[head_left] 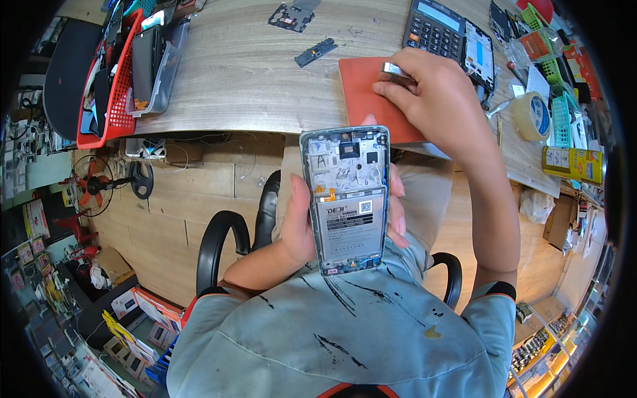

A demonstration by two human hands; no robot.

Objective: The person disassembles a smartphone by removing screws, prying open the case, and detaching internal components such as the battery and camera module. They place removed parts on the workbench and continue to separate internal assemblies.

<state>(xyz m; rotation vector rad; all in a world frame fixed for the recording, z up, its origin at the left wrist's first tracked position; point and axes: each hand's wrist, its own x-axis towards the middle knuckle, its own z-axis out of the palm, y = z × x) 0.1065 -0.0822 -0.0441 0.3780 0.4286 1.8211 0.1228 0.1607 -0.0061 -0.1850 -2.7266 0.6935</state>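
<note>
An opened smartphone [348, 229] without its back cover lies in my left hand [298, 222]. The thumb is along one side and the fingers wrap round the other. Its battery [352, 229] fills the lower half, and a whitish frame with handwritten marks shows above it. Over a red-brown flat pad or book [363, 93] on the table, my right hand [438, 93] pinches a small shiny metal object [395, 70]. Most of that object is hidden in the fingers, so its kind cannot be made out. A dark phone part [316, 52] and a black inner cover piece [290, 18] lie farther off.
A calculator [434, 33] and an opened phone [479, 56] lie at the back right. Beyond my right arm are a tape roll [532, 116] and a yellow can [574, 164]. A red basket [123, 109] and a clear box [162, 86] stand at the left.
</note>
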